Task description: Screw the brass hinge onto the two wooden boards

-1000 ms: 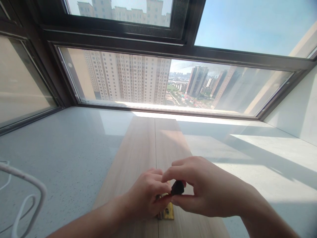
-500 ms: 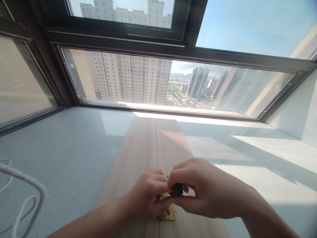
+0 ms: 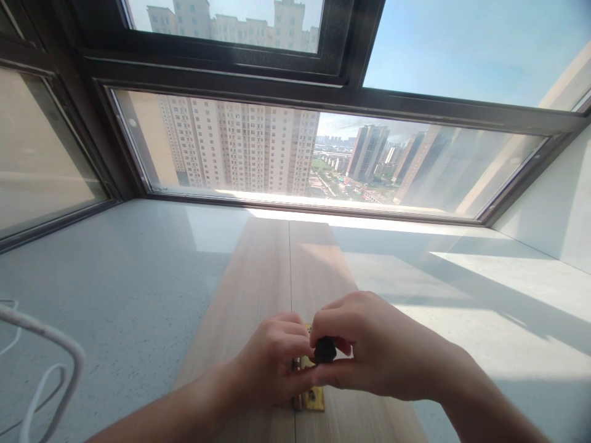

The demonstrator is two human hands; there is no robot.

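A brass hinge point(image 3: 314, 399) lies across the seam between two pale wooden boards point(image 3: 258, 271). Above it my right hand point(image 3: 369, 347) pinches the dark handle of a screwdriver point(image 3: 325, 350), seen almost end-on. Its shaft and tip are hidden beneath the handle and fingers. My left hand point(image 3: 277, 357) is closed at the hinge's left side, thumb and fingers close against the screwdriver. What those fingertips grip cannot be made out. Both hands cover much of the hinge; its lower right corner with a hole shows.
The boards lie on a pale speckled sill point(image 3: 138, 295). A white cable point(image 3: 69, 344) loops at the left edge. Dark window frames point(image 3: 221, 80) stand behind the sill, with tall buildings outside. Sunlight and shadow bands fall on the right side.
The screwdriver handle has turned and tipped slightly left, now showing more squarely end-on. My right hand has shifted slightly left with it; the left hand has barely moved.
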